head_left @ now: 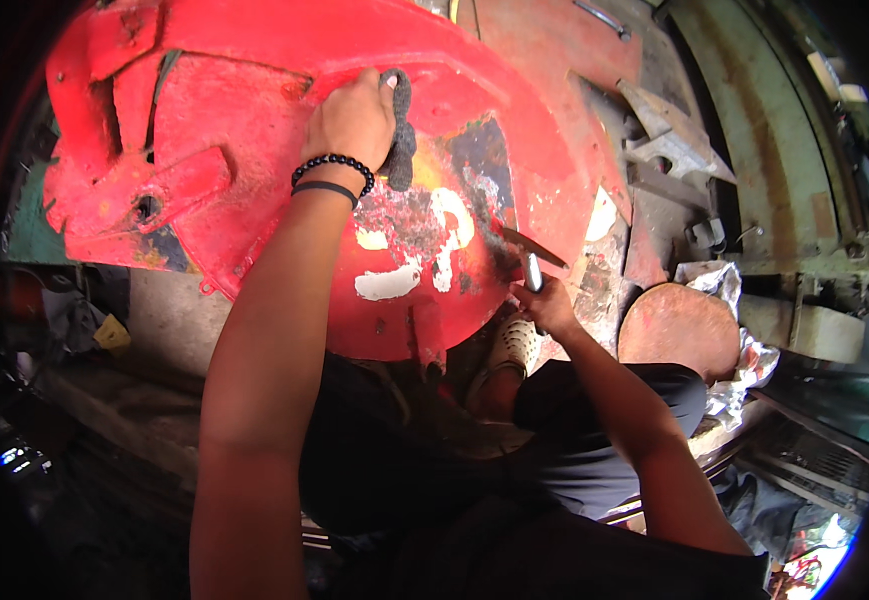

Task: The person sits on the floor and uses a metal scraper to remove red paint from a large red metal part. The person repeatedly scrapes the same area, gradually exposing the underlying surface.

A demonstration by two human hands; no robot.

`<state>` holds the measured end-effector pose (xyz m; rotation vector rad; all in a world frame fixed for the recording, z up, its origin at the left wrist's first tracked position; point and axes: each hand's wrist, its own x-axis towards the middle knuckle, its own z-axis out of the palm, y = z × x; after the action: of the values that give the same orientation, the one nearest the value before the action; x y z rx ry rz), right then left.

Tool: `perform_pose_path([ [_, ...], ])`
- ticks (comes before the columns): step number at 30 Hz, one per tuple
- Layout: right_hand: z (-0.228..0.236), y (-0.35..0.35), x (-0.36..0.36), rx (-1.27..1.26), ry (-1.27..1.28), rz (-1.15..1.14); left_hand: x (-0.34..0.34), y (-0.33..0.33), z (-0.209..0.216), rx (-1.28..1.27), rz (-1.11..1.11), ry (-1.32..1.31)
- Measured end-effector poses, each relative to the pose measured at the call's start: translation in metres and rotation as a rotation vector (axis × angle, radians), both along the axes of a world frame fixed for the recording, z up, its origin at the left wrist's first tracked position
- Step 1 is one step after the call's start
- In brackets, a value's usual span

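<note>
Head camera showed a broad, curved, red-painted metal housing (pixel 245 110) beneath the left hand (pixel 350 130), likely heavy and stiff, best gripped by its rim. Fingers there held a dark grey fabric wad (pixel 402 155), probably soft. Below them, rightward, the right hand (pixel 551 304) clasped a thin-bladed metal scraper (pixel 534 272), best taken by its silver handle.

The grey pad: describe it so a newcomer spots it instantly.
A big red metal piece fills the upper left. Over it, beyond a black beaded bracelet, is the left hand, the pad held at that hand's right edge. It looks lumpy, unlike the flat dark patch to its right.
</note>
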<state>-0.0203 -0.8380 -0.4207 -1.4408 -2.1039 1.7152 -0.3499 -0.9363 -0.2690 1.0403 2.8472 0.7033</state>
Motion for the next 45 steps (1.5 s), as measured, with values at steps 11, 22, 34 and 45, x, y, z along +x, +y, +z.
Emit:
perform_pose_path([
  [11,0.018,-0.002,-0.011,0.290,-0.066,0.021,0.000,-0.001,0.003,0.001,-0.003,0.006],
  [22,0.023,0.002,-0.014,0.546,-0.183,0.153,-0.003,-0.001,0.003,0.001,-0.011,-0.026],
  [34,0.027,0.008,-0.017,0.653,0.224,0.118,-0.003,-0.001,0.004,0.044,-0.031,-0.021],
  [45,-0.007,0.001,0.002,0.410,-0.240,0.205,-0.005,0.002,0.002,0.044,-0.035,-0.014],
])
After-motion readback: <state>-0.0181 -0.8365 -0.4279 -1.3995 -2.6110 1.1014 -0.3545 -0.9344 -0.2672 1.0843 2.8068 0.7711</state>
